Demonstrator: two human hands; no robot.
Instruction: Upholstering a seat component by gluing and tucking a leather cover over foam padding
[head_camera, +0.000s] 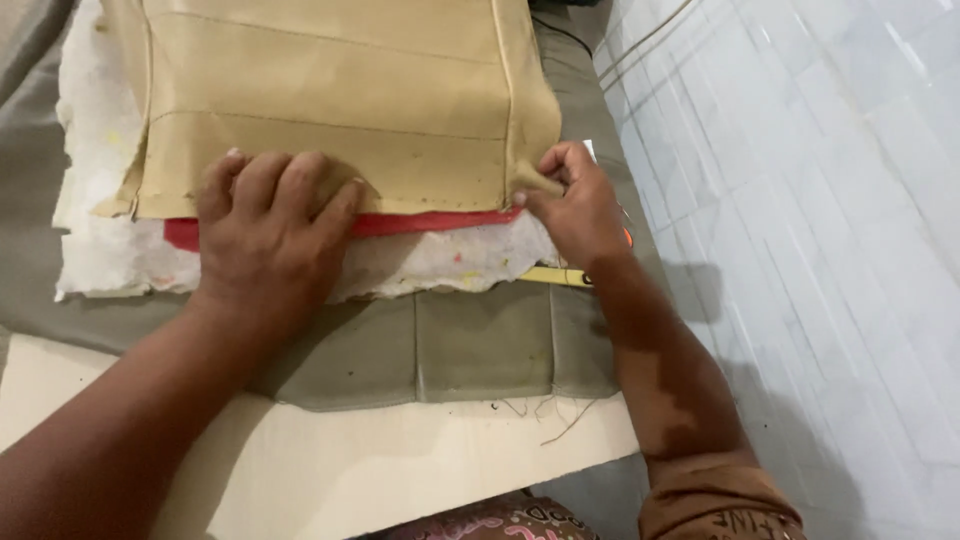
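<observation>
Tan stitched cover (340, 90) lies over red strip (400, 223) and white padding (100, 200); left hand (268, 225) presses flat, open, while right hand (572, 205) pinches its corner, aligning edges.

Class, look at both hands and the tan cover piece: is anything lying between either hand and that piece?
Nothing visible. The left hand lies flat on the lower edge of the tan cover piece, and the right hand pinches its lower right corner. The red strip and white padding lie underneath, not between.
</observation>
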